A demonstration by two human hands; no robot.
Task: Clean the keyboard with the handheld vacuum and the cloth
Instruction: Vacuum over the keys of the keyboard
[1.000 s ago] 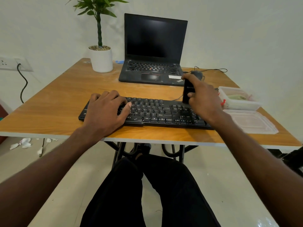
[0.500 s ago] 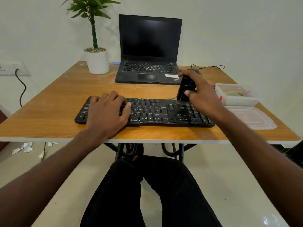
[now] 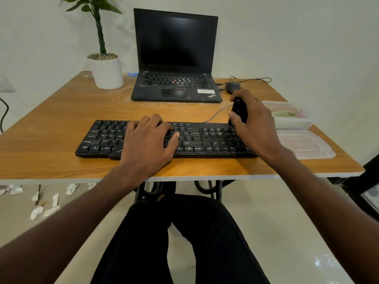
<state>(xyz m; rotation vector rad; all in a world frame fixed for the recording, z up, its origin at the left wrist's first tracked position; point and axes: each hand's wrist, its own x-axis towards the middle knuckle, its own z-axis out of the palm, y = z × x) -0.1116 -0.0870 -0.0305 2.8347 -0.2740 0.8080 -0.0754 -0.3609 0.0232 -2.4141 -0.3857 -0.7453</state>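
Since the earlier frame my left hand has slid rightward to press flat mid-keyboard, while my right hand grips the handheld vacuum upright over its far right corner.

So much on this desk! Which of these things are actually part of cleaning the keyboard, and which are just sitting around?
Part of the job:
- keyboard, steadied by the left hand
- handheld vacuum, gripped by the right hand at the keyboard's right end
- greenish cloth, apparently, in the open container

Just lying about:
- laptop
- mouse
- potted plant
- container lid
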